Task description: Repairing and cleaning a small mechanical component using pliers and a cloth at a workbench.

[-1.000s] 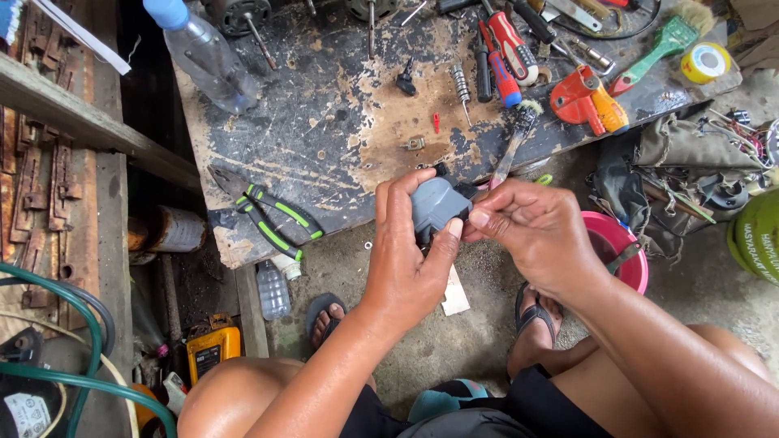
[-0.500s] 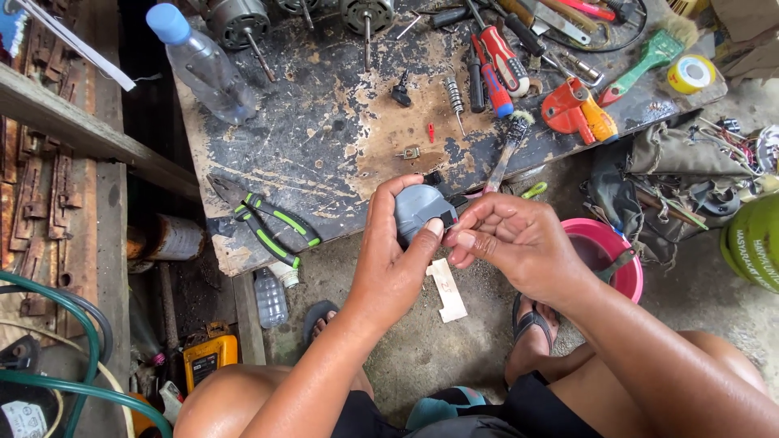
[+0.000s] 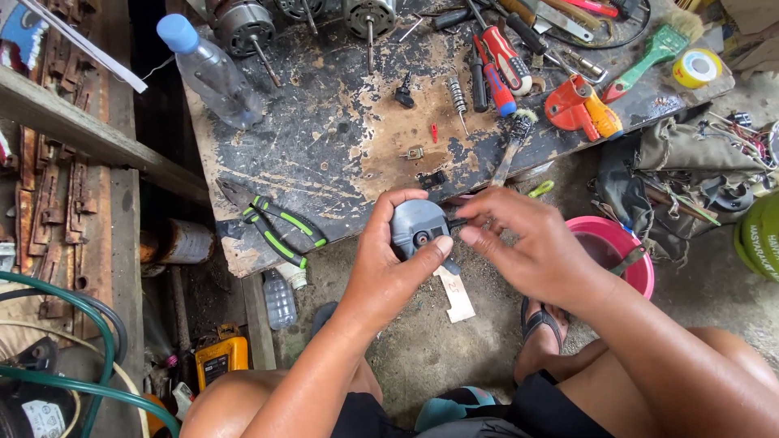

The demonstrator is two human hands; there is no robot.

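Left hand (image 3: 389, 268): clenched around a round grey plastic motor housing (image 3: 416, 228), thumb across its face.
Right hand (image 3: 531, 243): fingertips pinching a small dark part at the housing's right side.
Housing position: held in the air just off the near edge of the scarred black wooden workbench (image 3: 324, 146).
Bench edge: green-handled pliers (image 3: 272, 223) lie at it, left of the hands.
Open room: bare concrete floor (image 3: 422, 349) below; pink plastic basin (image 3: 621, 251) close right.

Counted: two hands, left (image 3: 388, 268) and right (image 3: 531, 247); one grey round motor part (image 3: 416, 227). On desk (image 3: 324, 162): one pair of green-handled pliers (image 3: 272, 223), one clear plastic bottle (image 3: 209, 71), two red-and-blue screwdrivers (image 3: 499, 69), three motors (image 3: 304, 16), one roll of yellow tape (image 3: 696, 67), one orange tool (image 3: 583, 109). On floor: one pink bowl (image 3: 618, 251).
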